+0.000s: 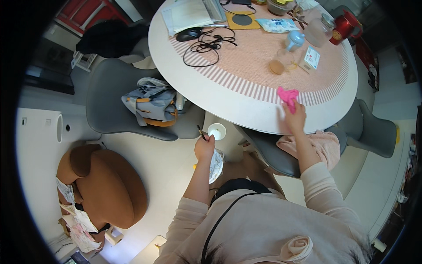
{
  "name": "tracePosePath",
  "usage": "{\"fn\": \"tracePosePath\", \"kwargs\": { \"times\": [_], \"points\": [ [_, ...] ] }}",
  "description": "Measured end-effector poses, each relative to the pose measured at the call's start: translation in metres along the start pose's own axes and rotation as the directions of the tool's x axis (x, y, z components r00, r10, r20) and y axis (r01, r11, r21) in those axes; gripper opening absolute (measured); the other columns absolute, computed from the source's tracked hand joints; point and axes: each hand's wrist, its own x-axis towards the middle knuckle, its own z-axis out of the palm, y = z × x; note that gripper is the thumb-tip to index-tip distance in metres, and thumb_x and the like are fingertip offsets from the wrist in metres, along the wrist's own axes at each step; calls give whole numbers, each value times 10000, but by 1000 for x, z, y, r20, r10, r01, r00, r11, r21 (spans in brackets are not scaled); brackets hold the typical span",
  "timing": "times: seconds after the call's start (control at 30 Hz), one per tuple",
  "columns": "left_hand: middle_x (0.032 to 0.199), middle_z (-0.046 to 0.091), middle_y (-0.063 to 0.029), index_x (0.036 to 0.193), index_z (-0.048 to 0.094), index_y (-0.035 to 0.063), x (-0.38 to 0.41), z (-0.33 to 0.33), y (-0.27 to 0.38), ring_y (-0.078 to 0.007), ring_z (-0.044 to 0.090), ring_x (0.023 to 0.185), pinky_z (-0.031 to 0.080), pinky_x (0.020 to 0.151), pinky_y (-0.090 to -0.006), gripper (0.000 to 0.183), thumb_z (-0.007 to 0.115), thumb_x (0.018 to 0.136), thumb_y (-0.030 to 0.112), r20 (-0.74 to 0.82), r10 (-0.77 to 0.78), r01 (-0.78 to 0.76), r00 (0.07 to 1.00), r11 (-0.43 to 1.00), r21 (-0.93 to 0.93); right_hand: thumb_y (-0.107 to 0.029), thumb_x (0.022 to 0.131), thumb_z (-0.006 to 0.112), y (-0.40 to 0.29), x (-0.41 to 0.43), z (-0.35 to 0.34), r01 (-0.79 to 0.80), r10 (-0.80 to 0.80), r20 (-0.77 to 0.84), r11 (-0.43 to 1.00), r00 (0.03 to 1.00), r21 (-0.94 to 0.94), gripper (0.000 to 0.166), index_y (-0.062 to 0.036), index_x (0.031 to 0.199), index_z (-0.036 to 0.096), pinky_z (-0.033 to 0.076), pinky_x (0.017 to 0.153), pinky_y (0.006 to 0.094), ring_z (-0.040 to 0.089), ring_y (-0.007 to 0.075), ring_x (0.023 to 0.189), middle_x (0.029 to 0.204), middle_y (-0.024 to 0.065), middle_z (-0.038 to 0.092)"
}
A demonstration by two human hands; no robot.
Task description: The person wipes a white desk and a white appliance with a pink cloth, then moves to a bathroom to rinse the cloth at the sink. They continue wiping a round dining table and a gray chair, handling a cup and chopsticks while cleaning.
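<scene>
My left hand point(204, 147) is closed around a thin dark pen or brush point(201, 133), whose end points up; its exact kind is too small to tell. A white cup or small tub point(217, 131) with something white inside is just beyond that hand, and a patterned white cloth item point(216, 166) shows beside the wrist. At the near edge of the oval white table point(230, 114), my right hand point(295, 117) grips a bright pink cloth point(288, 95), part of which lies over the striped border of the table mat.
The table bears a computer mouse point(189, 34), tangled black cable point(211, 44), clear cup point(277, 66), small box point(310, 59), blue lidded cup point(294, 40), glass jug point(319, 31) and red thermos jug point(345, 28). A backpack point(155, 102) rests on a grey chair point(112, 95); another chair point(273, 151) holds a pink cloth point(324, 145).
</scene>
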Motion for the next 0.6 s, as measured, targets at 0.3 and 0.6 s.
{"fn": "tracePosePath", "kwargs": {
  "times": [0.3, 0.6],
  "points": [
    [539, 595, -24, 639, 592, 80, -30, -29, -34, -163, 577, 508, 445, 542, -307, 310, 581, 791, 350, -72, -49, 41, 996, 994, -104, -276, 717, 639, -193, -27, 96, 419, -446, 213, 894, 869, 160, 335, -207, 1041, 592, 452, 772, 455, 480, 318, 980, 1097, 43, 512],
    [494, 526, -52, 571, 509, 41, -52, -47, -90, -145, 508, 432, 408, 451, -306, 287, 626, 756, 226, -21, 53, -56, 998, 951, -303, -116, 757, 623, -192, -159, 34, 39, -411, 251, 581, 876, 813, 294, -50, 1036, 557, 419, 831, 348, 521, 289, 963, 989, 141, 554]
  ]
}}
